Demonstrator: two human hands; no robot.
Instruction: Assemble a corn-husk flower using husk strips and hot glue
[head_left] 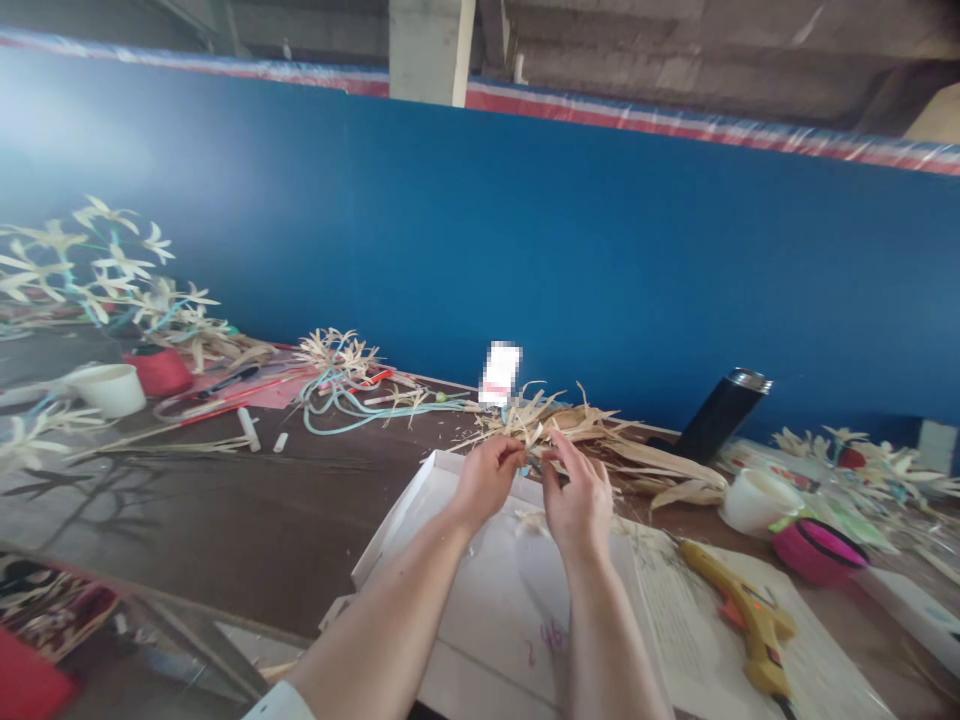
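Left hand (487,478) and right hand (577,505) pinch husk strip (534,462) above board (420,520) edge.

Over the white box's (480,600) far edge, left grip (487,478) and right grip (577,500) pinch a small straw piece (534,462). Husks (622,450) lie just behind the box, a yellow glue gun (750,615) to its right.

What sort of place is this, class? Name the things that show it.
Probably a craft workshop bench: finished husk flowers stand at the left, a loose husk pile lies mid-table, and a yellow glue gun lies at the right.
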